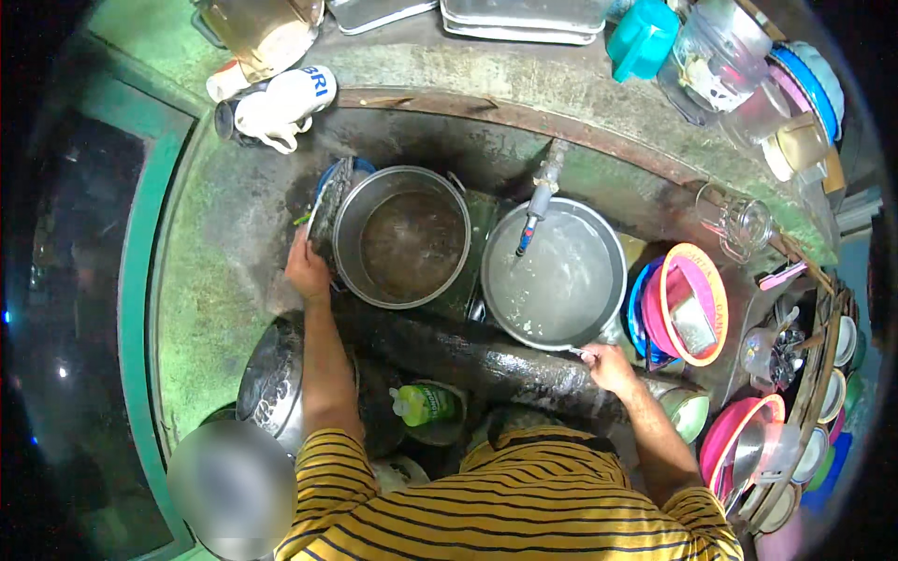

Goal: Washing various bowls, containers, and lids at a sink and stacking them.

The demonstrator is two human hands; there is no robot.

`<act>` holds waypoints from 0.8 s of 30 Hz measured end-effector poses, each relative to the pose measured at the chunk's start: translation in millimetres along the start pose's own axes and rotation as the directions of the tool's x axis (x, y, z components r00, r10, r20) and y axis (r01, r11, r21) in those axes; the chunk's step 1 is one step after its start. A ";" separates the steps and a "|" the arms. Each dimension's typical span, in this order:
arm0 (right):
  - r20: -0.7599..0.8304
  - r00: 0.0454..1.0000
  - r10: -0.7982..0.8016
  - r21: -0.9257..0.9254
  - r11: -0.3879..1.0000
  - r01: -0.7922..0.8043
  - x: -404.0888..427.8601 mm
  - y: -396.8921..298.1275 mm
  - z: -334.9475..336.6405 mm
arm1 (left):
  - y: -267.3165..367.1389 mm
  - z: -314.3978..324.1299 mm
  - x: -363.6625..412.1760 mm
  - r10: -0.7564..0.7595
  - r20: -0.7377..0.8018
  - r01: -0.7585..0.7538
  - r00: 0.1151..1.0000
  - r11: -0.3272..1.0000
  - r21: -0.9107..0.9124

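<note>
My left hand (307,268) is at the lower end of a dark, flat thing with a pale rim (330,203), leaning beside a deep metal pot (337,245) of brownish water; whether the fingers grip it is hard to tell. On the right, my right hand (609,366) is closed on the handle of a wide metal basin (624,280). Cloudy water with small pale bits fills this basin. Above its back edge a grey pipe tap (541,196) with a blue and red tip points down. No running water can be made out.
Pink and blue plastic baskets (722,308) stand right of the basin. A glass mug (745,224) lies beyond them. White mugs (287,105) rest at the back left, a teal jug (643,38) on the back ledge. A green soap bottle (423,404) and dark pots (270,382) are below.
</note>
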State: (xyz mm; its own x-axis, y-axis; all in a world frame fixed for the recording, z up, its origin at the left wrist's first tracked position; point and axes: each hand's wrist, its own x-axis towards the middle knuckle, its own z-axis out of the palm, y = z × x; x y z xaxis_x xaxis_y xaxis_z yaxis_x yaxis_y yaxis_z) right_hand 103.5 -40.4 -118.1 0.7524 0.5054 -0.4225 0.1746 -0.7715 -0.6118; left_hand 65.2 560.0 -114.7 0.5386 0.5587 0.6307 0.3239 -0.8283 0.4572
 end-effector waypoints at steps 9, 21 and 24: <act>0.001 0.999 0.039 0.064 0.997 -0.039 -14.3 10.0 3.0 | -0.1 -4.6 15.1 0.036 0.005 -0.036 0.999 0.991 0.126; -0.050 0.994 0.096 0.098 0.991 -0.091 -33.6 25.3 3.3 | 3.0 -18.8 13.1 0.022 0.029 -0.025 0.999 0.996 0.089; -0.010 0.990 0.138 0.064 0.988 -0.137 -36.9 33.4 3.5 | 3.7 -27.9 13.3 -0.020 0.250 -0.049 0.968 0.963 0.264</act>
State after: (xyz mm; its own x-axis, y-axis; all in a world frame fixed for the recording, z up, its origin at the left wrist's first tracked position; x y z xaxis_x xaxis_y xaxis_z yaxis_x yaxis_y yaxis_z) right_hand 79.3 -83.4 -125.2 0.7753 0.3902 -0.4967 0.0283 -0.8071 -0.5898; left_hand 51.9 565.6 -87.2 0.7096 0.5465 0.4446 0.4909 -0.8362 0.2443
